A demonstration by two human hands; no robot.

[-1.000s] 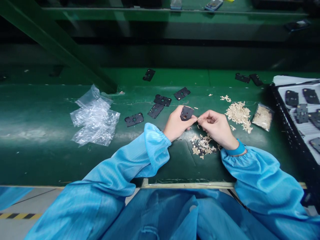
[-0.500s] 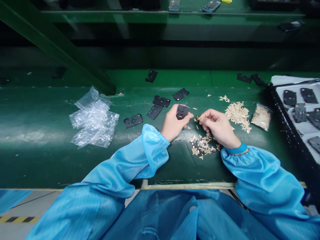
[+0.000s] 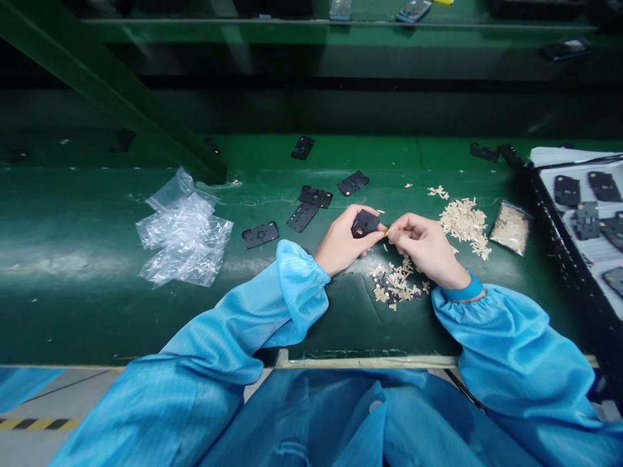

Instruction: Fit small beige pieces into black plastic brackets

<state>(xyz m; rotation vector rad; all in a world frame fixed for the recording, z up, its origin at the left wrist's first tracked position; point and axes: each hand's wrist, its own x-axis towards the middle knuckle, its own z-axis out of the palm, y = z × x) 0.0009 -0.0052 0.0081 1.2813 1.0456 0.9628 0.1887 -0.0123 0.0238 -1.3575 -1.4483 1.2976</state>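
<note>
My left hand is closed around a black plastic phone cover plate, thumb in front and fingers behind. Right beside it, my right hand pinches a tiny yellow-orange piece between thumb and forefinger, close against the left fingertips. Whether that piece touches the plate I cannot tell. Below the hands lies a mixed heap of small beige and black pieces. A larger pile of beige pieces sits to the right of my right hand, with a clear bag of such pieces next to it.
Several black plates lie left of my hands and further back. Clear plastic bags are heaped at the left, near a green slanted post. A black-rimmed tray holding black plates stands at the right. A shelf runs above.
My left hand has moved slightly right with the plate, which is now turned. The gap between the hands has closed at the small yellow-orange piece. My right hand has barely moved.
</note>
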